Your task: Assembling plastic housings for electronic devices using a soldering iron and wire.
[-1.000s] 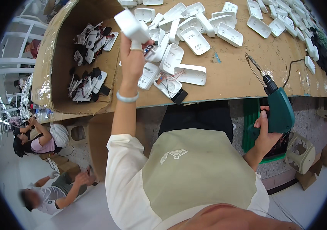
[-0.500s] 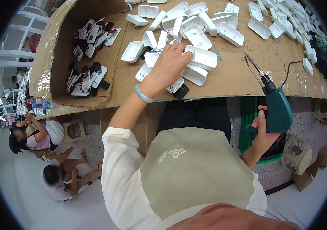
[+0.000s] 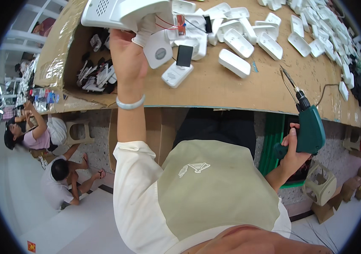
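Note:
My left hand (image 3: 129, 57) is raised over the left of the table, gripping a white plastic housing (image 3: 104, 12) with a dotted grille. Other white parts bunch against it, one a flat piece with a round grey disc (image 3: 160, 53). Red wires (image 3: 165, 23) run from the bunch to a small red board (image 3: 181, 25). My fingers are partly hidden behind the parts. On the right, my right hand (image 3: 290, 148) wraps round the handle of a green soldering gun (image 3: 311, 127), its thin metal tip pointing up and away over the table. Below the bunch lies a white part (image 3: 177, 75) with a black block.
White shells (image 3: 269, 45) lie in heaps across the cardboard-covered table (image 3: 227, 95). An open cardboard box (image 3: 53, 67) at left holds wired assemblies (image 3: 93, 78). A black cord trails from the gun. Two people sit low at left; a plastic stool (image 3: 319, 182) stands at right.
My left hand has lifted the white housing and bunched parts from the pile, up and to the left toward the box. My right hand keeps the soldering gun in nearly the same place.

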Demonstrator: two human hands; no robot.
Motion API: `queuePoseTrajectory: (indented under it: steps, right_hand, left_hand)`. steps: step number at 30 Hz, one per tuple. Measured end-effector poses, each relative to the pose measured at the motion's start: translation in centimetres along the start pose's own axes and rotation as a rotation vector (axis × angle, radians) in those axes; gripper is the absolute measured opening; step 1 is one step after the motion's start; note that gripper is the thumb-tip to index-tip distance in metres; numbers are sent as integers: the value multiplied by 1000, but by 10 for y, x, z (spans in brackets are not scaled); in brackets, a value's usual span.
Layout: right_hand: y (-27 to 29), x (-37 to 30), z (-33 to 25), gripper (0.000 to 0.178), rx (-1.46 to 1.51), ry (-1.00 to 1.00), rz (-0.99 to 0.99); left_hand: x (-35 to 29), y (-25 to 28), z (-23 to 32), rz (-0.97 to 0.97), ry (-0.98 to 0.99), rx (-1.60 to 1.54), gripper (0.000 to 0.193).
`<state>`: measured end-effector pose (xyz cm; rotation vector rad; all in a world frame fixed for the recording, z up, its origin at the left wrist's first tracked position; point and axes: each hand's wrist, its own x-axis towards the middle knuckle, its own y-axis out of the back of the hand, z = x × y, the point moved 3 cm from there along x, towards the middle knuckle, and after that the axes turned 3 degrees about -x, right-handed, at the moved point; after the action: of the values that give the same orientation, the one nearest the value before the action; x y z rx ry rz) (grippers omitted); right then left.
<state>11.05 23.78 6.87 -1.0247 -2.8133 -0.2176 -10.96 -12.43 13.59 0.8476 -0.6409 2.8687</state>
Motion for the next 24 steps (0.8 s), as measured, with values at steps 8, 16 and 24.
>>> queuePoseTrajectory:
  steps: [8,16,24]
  right_hand:
    - [-6,-1,2,27,28,16,-90]
    - [-12,-1,0,21,5,34,-133]
    - [-27,-11,-16,20,-84,87,-165]
  left_hand:
    - [-40,26,39,256,102,-4,41]
    - [-229,113,107,275,360,-91,65]
    - [-442,300,42,788,764,313,43]
